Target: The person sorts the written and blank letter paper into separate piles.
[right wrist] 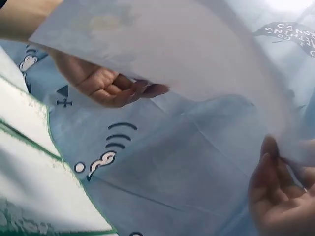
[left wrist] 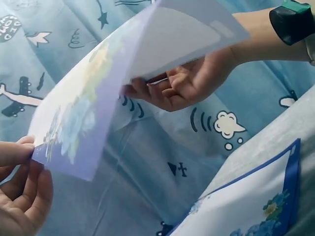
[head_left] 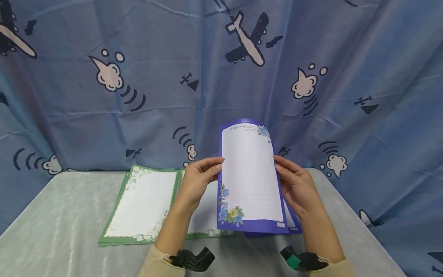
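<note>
Both hands hold up a sheet of purple-bordered stationery paper with blue and yellow flowers in its corners. My left hand pinches its left edge between thumb and fingers, and my right hand pinches the right edge. In the left wrist view the raised sheet bows between the two hands, its pale back turned partly to the camera. More purple-bordered paper lies on the table below; in the head view the held sheet hides most of it.
Green-bordered floral sheets lie at the left of the white-covered table. A second set of green-bordered paper lies beside them, partly behind the left forearm. A blue curtain with airplane prints hangs behind the table.
</note>
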A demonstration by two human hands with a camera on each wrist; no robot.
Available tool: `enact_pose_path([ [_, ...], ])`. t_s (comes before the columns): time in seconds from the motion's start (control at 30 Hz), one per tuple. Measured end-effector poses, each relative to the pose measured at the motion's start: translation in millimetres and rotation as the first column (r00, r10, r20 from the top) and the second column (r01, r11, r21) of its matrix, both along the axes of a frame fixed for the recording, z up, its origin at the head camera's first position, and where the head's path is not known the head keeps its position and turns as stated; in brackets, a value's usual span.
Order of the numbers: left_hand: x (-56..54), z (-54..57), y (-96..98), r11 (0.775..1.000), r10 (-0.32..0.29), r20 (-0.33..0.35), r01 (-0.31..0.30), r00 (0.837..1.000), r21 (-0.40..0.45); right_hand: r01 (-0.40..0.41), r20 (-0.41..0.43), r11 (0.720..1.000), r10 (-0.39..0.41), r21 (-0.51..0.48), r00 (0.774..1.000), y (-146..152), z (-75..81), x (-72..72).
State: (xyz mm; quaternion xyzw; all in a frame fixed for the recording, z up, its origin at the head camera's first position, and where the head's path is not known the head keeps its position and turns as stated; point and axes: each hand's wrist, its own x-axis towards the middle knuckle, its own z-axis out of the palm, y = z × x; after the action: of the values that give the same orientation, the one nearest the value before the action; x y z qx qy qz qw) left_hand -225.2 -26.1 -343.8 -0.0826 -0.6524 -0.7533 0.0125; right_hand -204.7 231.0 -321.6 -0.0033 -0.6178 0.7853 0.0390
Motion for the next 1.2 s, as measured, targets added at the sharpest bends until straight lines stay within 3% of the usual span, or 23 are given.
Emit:
enact_pose_path([
  [0.07,-0.1,-1.4,2.5,1.0,-0.007,-0.009,0.007,1.0,-0.013,0.044,0.009,0.993,-0.045,0.107,0.999,-1.1,-1.8,-1.1],
  [0.17,0.0,-4.7,6.6,0.999,0.0,-0.024,-0.001,1.0,-0.041,0.111,0.018,0.954,-0.12,0.278,0.993,-2.3,-3.7,-3.0],
  [0.4,-1.6,-18.0,22.2,0.976,0.055,-0.116,-0.078,0.992,-0.205,0.223,-0.056,0.783,-0.235,0.581,0.97,1.8,-9.6,-7.8],
  [0.5,-3.0,-25.3,27.7,0.956,0.071,-0.148,-0.11,0.986,-0.271,0.246,-0.074,0.737,-0.258,0.63,0.963,3.0,-13.0,-10.2],
  [0.7,-4.3,-39.9,37.9,0.923,0.103,-0.171,-0.158,0.98,-0.351,0.22,-0.042,0.704,-0.261,0.675,0.964,2.2,-20.9,-14.5],
  [0.93,-3.3,-49.8,50.0,0.914,0.067,-0.174,-0.131,0.982,-0.385,0.156,-0.042,0.69,-0.178,0.707,0.983,-3.4,-32.3,-18.5],
  [1.07,-3.9,-55.1,53.6,0.898,0.059,-0.182,-0.132,0.982,-0.421,0.15,-0.044,0.656,-0.175,0.739,0.983,-2.4,-40.0,-21.1],
  [1.2,-3.7,-62.5,57.0,0.886,0.047,-0.191,-0.129,0.981,-0.446,0.174,-0.081,0.591,-0.18,0.787,0.98,0.6,-50.1,-26.8],
])
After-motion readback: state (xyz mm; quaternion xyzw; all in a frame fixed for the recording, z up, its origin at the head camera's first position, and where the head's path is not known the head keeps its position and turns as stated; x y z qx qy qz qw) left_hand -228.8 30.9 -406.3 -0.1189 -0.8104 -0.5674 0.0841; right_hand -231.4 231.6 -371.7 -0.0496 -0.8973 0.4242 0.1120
